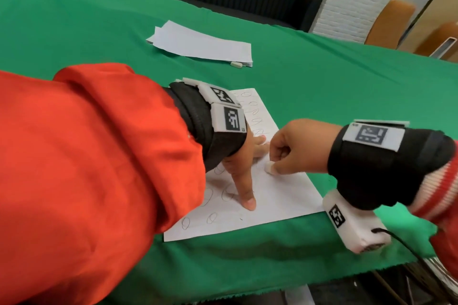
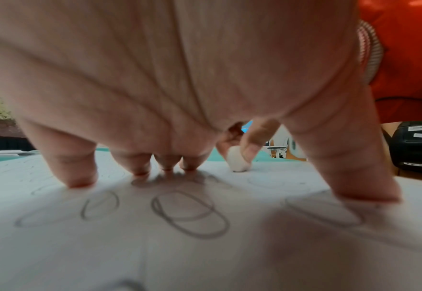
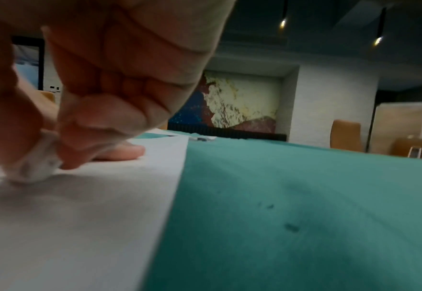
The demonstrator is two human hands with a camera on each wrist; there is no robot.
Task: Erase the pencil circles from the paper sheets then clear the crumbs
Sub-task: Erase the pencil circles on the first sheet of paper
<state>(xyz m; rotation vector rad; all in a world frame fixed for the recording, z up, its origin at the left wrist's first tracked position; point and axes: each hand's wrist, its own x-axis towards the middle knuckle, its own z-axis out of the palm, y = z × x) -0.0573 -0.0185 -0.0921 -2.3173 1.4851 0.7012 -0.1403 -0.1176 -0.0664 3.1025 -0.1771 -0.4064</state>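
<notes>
A white paper sheet (image 1: 280,195) with pencil circles (image 1: 226,194) lies on the green cloth near the front edge. My left hand (image 1: 245,168) presses on it with spread straight fingers, thumb toward me. In the left wrist view the fingertips (image 2: 80,179) touch the sheet (image 2: 204,256) among drawn circles (image 2: 187,210). My right hand (image 1: 290,153) pinches a small white eraser (image 1: 269,168) against the paper, just right of the left fingers. The eraser (image 3: 34,167) shows between thumb and finger in the right wrist view, and also behind the left fingers as the eraser (image 2: 237,160).
A stack of white sheets (image 1: 200,43) lies farther back on the green tablecloth (image 1: 347,86), with a second small eraser (image 1: 236,65) at its near corner. Dark crumbs (image 3: 292,227) dot the cloth right of the sheet. Chairs stand beyond the table.
</notes>
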